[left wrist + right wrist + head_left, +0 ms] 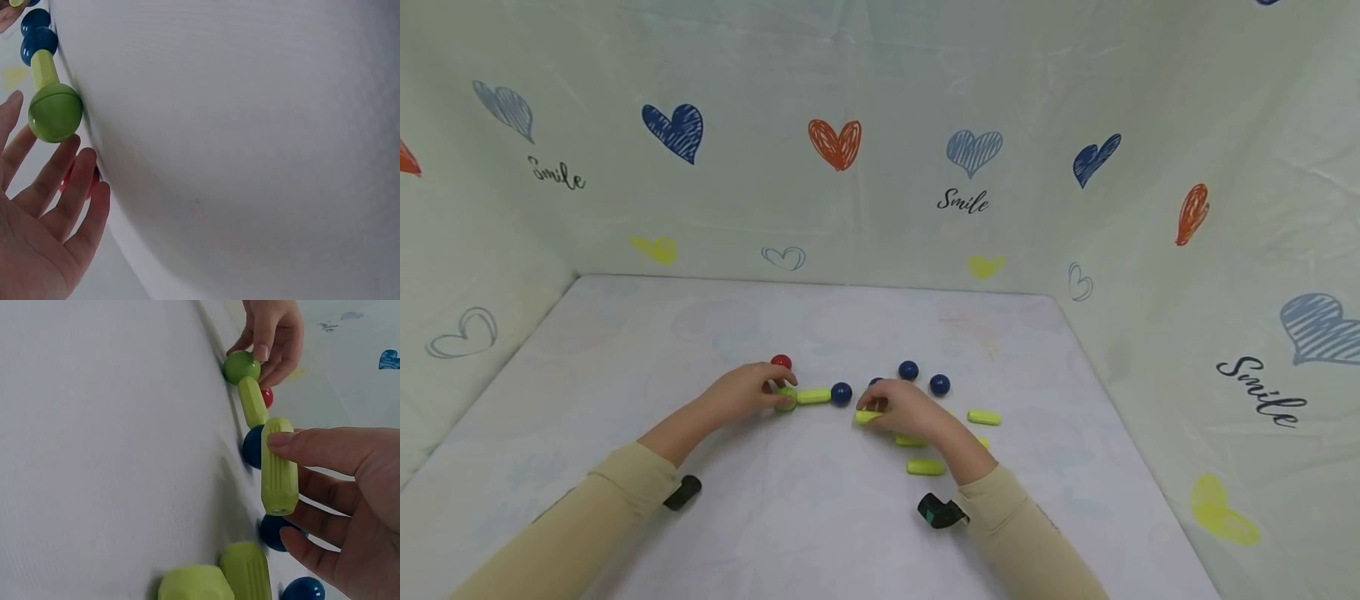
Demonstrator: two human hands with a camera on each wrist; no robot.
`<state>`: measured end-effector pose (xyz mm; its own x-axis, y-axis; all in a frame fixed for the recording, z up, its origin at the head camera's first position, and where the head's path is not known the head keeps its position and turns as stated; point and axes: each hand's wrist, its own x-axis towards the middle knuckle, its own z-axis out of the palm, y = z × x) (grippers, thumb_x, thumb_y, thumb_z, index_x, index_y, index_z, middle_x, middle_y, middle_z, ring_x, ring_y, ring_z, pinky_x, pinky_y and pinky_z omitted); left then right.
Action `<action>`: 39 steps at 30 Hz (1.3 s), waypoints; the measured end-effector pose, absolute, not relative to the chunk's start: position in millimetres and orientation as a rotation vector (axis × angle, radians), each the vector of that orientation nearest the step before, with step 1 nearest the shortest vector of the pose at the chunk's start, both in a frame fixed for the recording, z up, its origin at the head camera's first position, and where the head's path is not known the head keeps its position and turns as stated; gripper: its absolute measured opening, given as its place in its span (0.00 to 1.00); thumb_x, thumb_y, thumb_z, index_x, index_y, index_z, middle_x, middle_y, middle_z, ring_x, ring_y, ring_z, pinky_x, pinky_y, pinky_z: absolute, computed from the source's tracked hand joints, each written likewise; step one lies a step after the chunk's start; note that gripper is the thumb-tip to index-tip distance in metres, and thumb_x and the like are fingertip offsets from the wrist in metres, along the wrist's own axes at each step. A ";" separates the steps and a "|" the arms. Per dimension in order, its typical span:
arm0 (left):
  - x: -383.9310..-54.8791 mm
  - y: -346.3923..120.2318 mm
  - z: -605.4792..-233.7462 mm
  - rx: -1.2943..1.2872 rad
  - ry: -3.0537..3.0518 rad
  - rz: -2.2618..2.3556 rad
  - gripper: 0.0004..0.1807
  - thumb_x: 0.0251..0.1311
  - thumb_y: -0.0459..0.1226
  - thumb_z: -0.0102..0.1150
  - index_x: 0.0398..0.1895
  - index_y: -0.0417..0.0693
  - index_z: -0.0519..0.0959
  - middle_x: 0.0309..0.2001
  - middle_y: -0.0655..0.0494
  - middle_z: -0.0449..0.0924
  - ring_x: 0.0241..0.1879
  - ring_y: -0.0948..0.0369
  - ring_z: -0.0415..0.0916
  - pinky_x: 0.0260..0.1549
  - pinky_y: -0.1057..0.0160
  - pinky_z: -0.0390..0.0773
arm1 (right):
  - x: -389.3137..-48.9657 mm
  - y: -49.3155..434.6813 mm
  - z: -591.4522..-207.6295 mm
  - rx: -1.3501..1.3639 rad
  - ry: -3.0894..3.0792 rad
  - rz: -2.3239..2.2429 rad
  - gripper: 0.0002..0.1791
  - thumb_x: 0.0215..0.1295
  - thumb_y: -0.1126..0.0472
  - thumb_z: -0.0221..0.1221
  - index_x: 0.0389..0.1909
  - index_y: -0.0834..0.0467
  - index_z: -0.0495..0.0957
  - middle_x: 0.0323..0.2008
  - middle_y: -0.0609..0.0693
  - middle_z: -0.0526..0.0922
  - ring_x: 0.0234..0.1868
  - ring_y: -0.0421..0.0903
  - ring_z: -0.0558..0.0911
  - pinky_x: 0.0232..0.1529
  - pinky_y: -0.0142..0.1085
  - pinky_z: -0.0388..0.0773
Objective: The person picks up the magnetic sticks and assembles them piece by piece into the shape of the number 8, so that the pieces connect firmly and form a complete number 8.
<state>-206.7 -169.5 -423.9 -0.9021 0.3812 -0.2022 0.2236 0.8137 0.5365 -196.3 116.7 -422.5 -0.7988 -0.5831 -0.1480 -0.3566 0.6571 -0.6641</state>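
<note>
My left hand [743,393] is at a green ball [55,114]. Its fingers are spread loosely around the ball's near side, and the left wrist view shows the thumb slightly apart from it. From that ball a yellow-green ribbed rod [814,397] runs right to a blue ball [841,393], in one line. Behind the left fingers lies a red ball [781,361], partly covered. My right hand [910,408] pinches another yellow-green rod [279,478] between thumb and fingers, just right of the blue ball. A metal disc shows in this rod's end.
Beyond the right hand lie blue balls [908,370], one partly hidden. Several loose yellow-green rods [926,467] are spread beside and under the right forearm. Dark wrist cameras [942,511] hang below both sleeves. A white sheet with printed hearts [835,145] encloses the table [760,517].
</note>
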 end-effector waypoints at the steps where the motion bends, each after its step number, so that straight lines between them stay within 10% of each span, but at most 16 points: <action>1: -207.8 -170.5 -425.2 0.461 2.691 0.758 0.17 0.58 0.42 0.68 0.50 0.48 0.80 0.41 0.55 0.80 0.41 0.57 0.75 0.42 0.54 0.77 | -195.4 114.4 -422.4 -0.764 2.527 -0.911 0.11 0.60 0.64 0.67 0.44 0.53 0.83 0.36 0.41 0.79 0.40 0.41 0.77 0.42 0.34 0.75; 23: -222.6 -207.8 -441.2 0.643 2.444 1.159 0.17 0.59 0.36 0.67 0.51 0.45 0.81 0.50 0.52 0.80 0.46 0.55 0.74 0.48 0.55 0.74 | -181.2 61.1 -424.9 -0.747 2.492 -1.159 0.13 0.60 0.64 0.67 0.47 0.55 0.83 0.38 0.42 0.81 0.38 0.39 0.77 0.40 0.30 0.75; 39: -224.0 -208.3 -446.6 0.561 2.345 1.231 0.15 0.64 0.36 0.60 0.54 0.46 0.81 0.57 0.49 0.77 0.63 0.43 0.63 0.62 0.37 0.58 | -168.3 32.4 -437.1 -0.489 2.402 -1.347 0.15 0.61 0.63 0.66 0.50 0.56 0.80 0.33 0.44 0.79 0.24 0.39 0.80 0.26 0.31 0.78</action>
